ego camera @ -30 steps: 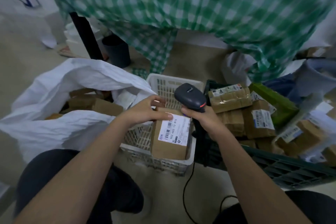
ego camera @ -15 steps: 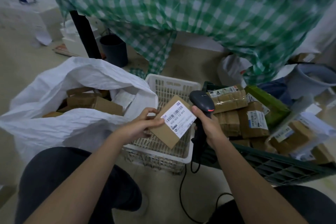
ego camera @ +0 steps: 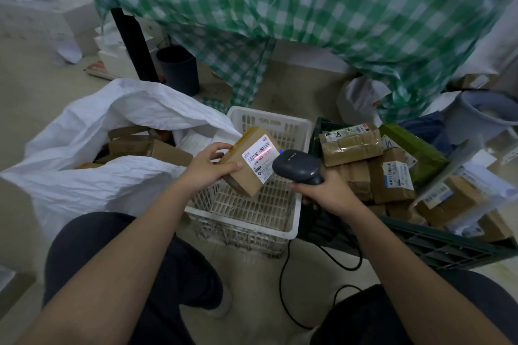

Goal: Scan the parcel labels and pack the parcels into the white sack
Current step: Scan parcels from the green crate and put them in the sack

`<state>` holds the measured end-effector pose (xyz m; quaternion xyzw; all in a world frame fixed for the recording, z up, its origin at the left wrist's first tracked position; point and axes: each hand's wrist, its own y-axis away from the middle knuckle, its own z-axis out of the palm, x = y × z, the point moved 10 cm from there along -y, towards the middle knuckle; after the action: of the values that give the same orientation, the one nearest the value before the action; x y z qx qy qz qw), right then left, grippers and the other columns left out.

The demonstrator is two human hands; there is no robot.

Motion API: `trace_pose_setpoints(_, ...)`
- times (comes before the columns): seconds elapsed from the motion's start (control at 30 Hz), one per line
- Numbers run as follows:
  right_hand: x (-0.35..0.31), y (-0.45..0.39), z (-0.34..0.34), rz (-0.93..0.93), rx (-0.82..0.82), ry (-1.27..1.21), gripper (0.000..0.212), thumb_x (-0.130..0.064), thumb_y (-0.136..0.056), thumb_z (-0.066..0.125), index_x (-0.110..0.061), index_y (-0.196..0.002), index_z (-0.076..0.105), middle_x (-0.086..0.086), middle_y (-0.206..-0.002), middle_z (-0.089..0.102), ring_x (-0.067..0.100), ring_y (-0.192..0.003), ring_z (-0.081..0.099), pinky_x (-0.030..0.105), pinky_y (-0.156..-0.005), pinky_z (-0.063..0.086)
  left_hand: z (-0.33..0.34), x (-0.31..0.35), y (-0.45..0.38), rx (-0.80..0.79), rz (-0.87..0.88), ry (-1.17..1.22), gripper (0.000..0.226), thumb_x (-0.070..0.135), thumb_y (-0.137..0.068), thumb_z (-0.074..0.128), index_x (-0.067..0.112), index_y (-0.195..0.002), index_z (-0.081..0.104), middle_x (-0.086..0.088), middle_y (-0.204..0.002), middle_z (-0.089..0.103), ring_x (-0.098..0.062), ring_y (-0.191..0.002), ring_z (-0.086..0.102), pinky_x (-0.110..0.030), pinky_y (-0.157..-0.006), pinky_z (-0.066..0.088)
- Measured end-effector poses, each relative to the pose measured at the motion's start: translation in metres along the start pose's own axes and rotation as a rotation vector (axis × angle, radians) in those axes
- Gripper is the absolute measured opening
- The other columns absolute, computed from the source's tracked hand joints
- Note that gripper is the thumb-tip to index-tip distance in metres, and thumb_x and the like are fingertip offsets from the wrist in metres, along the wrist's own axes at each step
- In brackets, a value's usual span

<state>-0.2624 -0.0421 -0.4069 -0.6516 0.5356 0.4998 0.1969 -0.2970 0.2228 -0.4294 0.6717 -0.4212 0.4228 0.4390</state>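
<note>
1. Head view: the left hand [ego camera: 208,169] is gripping a small brown parcel [ego camera: 246,168], tilted, above the white basket [ego camera: 291,228].
2. The right hand [ego camera: 326,194] is clutching the handle of a dark scanner [ego camera: 297,166], its head sitting just beside the parcel's white label [ego camera: 259,155].
3. A red line is glowing across the barcode.
4. The white sack [ego camera: 92,182] is lying open to the left, holding brown boxes.
5. More parcels [ego camera: 372,168] are sitting piled in the green crate [ego camera: 437,249] on the right.

Dim, flat indoor light; soft shadows. Motion blur on checked cloth [ego camera: 322,8] across top of frame. Wide-angle bending at edges. Centre sharp.
</note>
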Motion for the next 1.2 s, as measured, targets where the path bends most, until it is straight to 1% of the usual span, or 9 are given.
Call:
trace_pose_setpoints(0.2,0.006,0.008,0.005,0.029,-0.001,0.079,0.016,-0.023,-0.080,0.075,-0.007,-0.081,0.071,0.005,-0.059,0.068,0.003,-0.047,0.057,0.024,-0.056,0.044,0.003,0.000,0.004,-0.004,0.010,-0.002,0.061,0.049,-0.056,0.085,0.040,-0.112,0.062,0.000,-0.126,0.058,-0.016,-0.117,0.056,-0.041,-0.090,0.055)
trace_pose_setpoints(0.43,-0.002,0.014,0.006,0.018,-0.001,0.068,0.015,-0.016,-0.082,0.071,-0.001,-0.084,0.070,0.010,-0.062,0.067,0.000,-0.041,0.053,0.016,-0.048,0.040,0.002,-0.002,0.006,-0.001,0.016,0.002,0.050,0.038,-0.069,0.084,0.039,-0.113,0.062,0.000,-0.127,0.057,-0.015,-0.118,0.055,-0.039,-0.089,0.056)
trace_pose_setpoints(0.6,-0.009,0.013,0.007,0.000,0.003,0.044,0.017,-0.014,-0.080,0.071,0.001,-0.087,0.069,0.018,-0.066,0.068,0.007,-0.046,0.054,0.024,-0.052,0.043,-0.002,0.001,0.010,0.001,0.016,0.026,0.048,0.035,-0.070,0.084,0.038,-0.113,0.062,0.000,-0.124,0.059,-0.015,-0.115,0.057,-0.038,-0.090,0.056)
trace_pose_setpoints(0.73,-0.013,0.009,0.012,-0.007,-0.003,-0.006,0.017,-0.013,-0.081,0.073,0.002,-0.088,0.068,0.020,-0.065,0.065,0.006,-0.043,0.054,0.019,-0.045,0.041,-0.008,0.003,0.014,0.004,0.033,0.035,0.056,0.049,-0.057,0.084,0.044,-0.108,0.063,0.003,-0.123,0.059,-0.015,-0.115,0.057,-0.041,-0.094,0.053)
trace_pose_setpoints(0.8,-0.017,0.002,0.018,-0.024,0.012,-0.067,0.020,-0.015,-0.079,0.077,0.001,-0.089,0.069,0.024,-0.070,0.066,0.011,-0.045,0.055,0.020,-0.045,0.042,-0.020,0.006,0.016,0.034,0.052,0.026,0.060,0.053,-0.052,0.083,0.044,-0.108,0.062,0.006,-0.123,0.059,-0.013,-0.116,0.056,-0.043,-0.097,0.051)
trace_pose_setpoints(0.9,-0.028,-0.014,0.028,-0.033,0.067,-0.190,0.022,-0.017,-0.079,0.079,-0.003,-0.093,0.070,0.016,-0.074,0.068,0.013,-0.048,0.055,0.023,-0.047,0.045,-0.058,0.020,0.019,0.157,0.091,-0.004,0.057,0.042,-0.066,0.084,0.037,-0.117,0.060,0.007,-0.126,0.056,-0.011,-0.116,0.052,-0.036,-0.098,0.047)
trace_pose_setpoints(1.07,-0.048,-0.044,0.058,-0.027,0.089,-0.256,0.019,-0.018,-0.081,0.077,-0.003,-0.088,0.068,0.018,-0.073,0.067,0.010,-0.046,0.055,0.026,-0.050,0.048,-0.145,0.061,0.011,0.405,0.231,-0.381,0.061,0.031,-0.081,0.075,0.026,-0.135,0.048,0.001,-0.132,0.045,-0.017,-0.112,0.047,-0.027,-0.082,0.044)
trace_pose_setpoints(1.13,-0.053,-0.053,0.076,-0.016,0.075,-0.261,0.020,-0.018,-0.080,0.077,-0.003,-0.088,0.068,0.021,-0.075,0.068,0.012,-0.047,0.055,0.029,-0.053,0.048,-0.167,0.063,-0.006,0.441,0.217,-0.810,0.061,0.034,-0.086,0.069,0.024,-0.140,0.043,-0.007,-0.147,0.034,-0.027,-0.129,0.036,-0.036,-0.099,0.041)
trace_pose_setpoints(1.2,-0.059,-0.062,0.091,-0.002,0.039,-0.274,0.018,-0.016,-0.081,0.077,-0.002,-0.087,0.069,0.016,-0.073,0.067,0.014,-0.050,0.054,0.026,-0.051,0.046,-0.179,0.044,-0.031,0.389,0.088,-1.201,0.057,0.034,-0.089,0.063,0.025,-0.141,0.040,-0.013,-0.156,0.017,-0.035,-0.143,0.014,-0.046,-0.115,0.021)
